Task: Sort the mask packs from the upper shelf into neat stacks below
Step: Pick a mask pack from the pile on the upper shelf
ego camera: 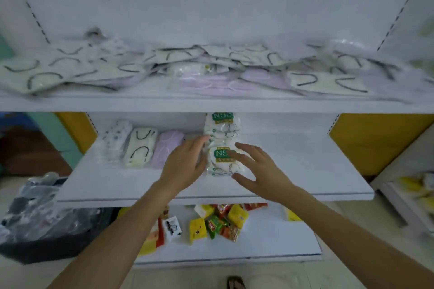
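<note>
A jumble of mask packs (211,65) covers the upper shelf (141,103), white ones with black loops and lilac ones. On the middle shelf (293,171) stand three short stacks side by side: a dotted stack (115,141), a white black-loop stack (141,146) and a lilac stack (165,148). To their right lie green-label mask packs, a near one (222,159) and a far one (222,124). My left hand (185,162) rests against the near pack's left edge. My right hand (260,169) spreads over its right side, fingers apart, touching it.
Colourful snack packets (218,220) lie scattered on the bottom shelf. A dark plastic bag (42,218) sits on the floor at the left. A white rack with yellow items (413,190) stands at the right. Yellow side panels (375,143) flank the shelf.
</note>
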The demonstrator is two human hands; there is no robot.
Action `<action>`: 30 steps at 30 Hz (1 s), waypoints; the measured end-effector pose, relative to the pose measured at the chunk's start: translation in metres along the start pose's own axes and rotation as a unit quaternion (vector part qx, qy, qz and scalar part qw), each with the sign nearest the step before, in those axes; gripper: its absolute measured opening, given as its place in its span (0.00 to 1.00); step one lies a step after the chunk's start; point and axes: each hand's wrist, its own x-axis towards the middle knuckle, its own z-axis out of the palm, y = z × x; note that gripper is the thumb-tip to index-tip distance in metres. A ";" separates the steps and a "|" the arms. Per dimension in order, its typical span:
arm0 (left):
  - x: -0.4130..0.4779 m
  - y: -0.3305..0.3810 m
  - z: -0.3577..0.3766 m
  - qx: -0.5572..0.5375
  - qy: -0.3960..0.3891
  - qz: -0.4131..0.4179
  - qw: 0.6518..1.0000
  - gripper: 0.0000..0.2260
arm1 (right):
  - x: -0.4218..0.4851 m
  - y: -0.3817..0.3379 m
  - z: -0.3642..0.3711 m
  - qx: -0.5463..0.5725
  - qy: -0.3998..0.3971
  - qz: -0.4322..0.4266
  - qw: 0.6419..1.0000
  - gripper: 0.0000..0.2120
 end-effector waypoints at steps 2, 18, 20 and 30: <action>0.014 0.017 -0.026 -0.003 0.027 0.023 0.999 0.25 | 0.011 -0.011 -0.034 -0.016 0.042 0.004 0.999 0.20; 0.142 -0.010 -0.120 0.066 0.136 -0.021 0.988 0.17 | 0.090 0.010 -0.143 0.006 0.122 0.033 0.992 0.13; 0.149 -0.025 -0.123 0.086 0.103 -0.063 0.989 0.22 | 0.112 0.015 -0.148 0.017 0.114 0.029 0.993 0.13; 0.154 -0.071 -0.128 0.149 0.025 -0.052 0.987 0.13 | 0.252 0.012 -0.140 0.059 0.007 0.014 0.998 0.15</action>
